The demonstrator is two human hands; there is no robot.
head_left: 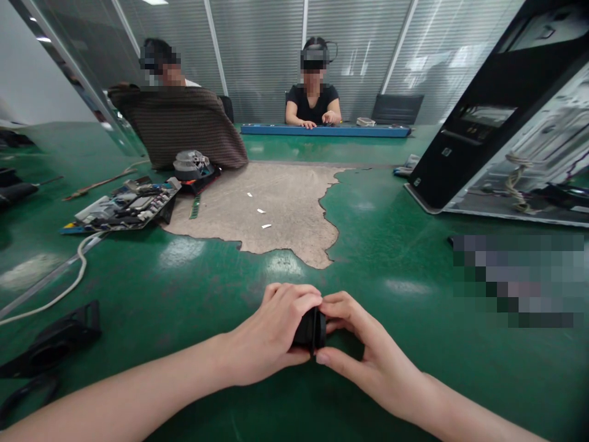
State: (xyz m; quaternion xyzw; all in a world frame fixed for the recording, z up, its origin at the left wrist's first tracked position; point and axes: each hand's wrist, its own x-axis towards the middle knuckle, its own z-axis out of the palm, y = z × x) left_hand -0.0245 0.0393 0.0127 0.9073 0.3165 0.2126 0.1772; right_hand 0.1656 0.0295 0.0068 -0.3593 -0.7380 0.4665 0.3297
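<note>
A small black boxy part (pixel 315 333) with a thin raised rim around its middle is between my hands, low over the green table. My left hand (pixel 278 325) is closed around its left side, fingers over the top and thumb below. The fingertips and thumb of my right hand (pixel 363 347) grip its right side from above and below. Much of the part is hidden behind my left fingers, and I cannot make out what it is.
Circuit boards (pixel 129 205) and a cooling fan (pixel 193 164) lie at the left, near a pale cable (pixel 73 279). A black bracket-like piece (pixel 55 341) is at the lower left. An opened computer case (pixel 442 141) stands at the right. Two people sit opposite, one behind a blue bar (pixel 322 130).
</note>
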